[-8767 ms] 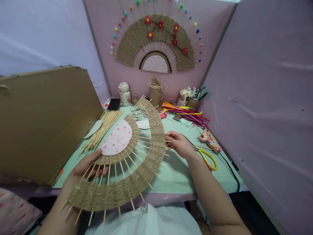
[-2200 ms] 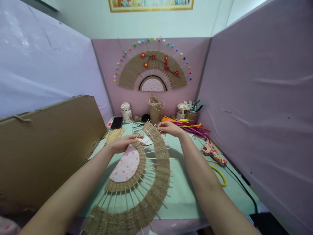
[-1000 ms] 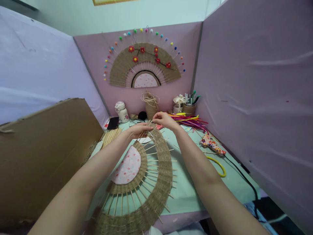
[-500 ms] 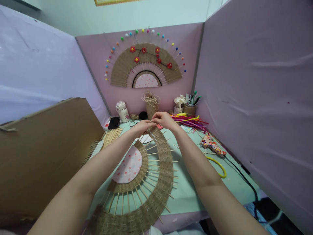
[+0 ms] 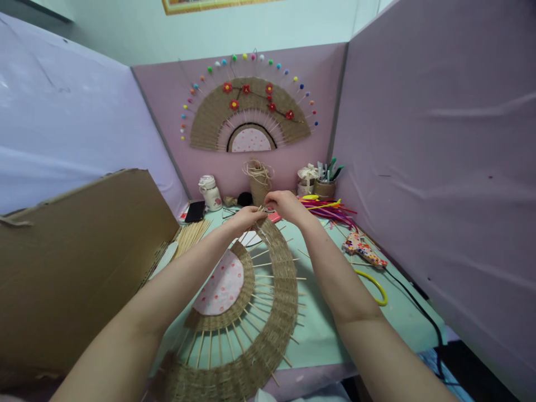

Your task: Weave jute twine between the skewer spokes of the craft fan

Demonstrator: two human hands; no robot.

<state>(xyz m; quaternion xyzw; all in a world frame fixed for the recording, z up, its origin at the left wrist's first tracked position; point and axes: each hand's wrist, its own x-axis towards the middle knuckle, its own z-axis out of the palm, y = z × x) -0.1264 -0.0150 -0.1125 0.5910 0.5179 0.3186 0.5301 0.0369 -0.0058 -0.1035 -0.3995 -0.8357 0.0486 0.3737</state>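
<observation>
A half-round woven fan (image 5: pixel 285 285) of brown twine on thin wooden sticks tilts over the table, its lower end near my body. Its pink dotted half-circle centre (image 5: pixel 220 285) faces up. At the far end of the woven band, my left hand (image 5: pixel 248 219) is closed on the fan, with stick tips showing by the fingers. Just right of it, my right hand (image 5: pixel 287 205) is pinched, close to the fan's end. Whatever lies between its fingertips is too small to make out.
A finished fan (image 5: pixel 251 109) with red flowers hangs on the back panel. Below stand a twine roll (image 5: pixel 258 187), a white jar (image 5: pixel 210 192) and a pot of pens (image 5: pixel 325 185). A flowered glue gun (image 5: pixel 363 249) lies right, a cardboard sheet (image 5: pixel 84 262) stands left.
My right hand has drawn slightly right, so its fingertips now sit apart from my left hand's. My left hand stays at the fan's far end, and the fan has barely moved.
</observation>
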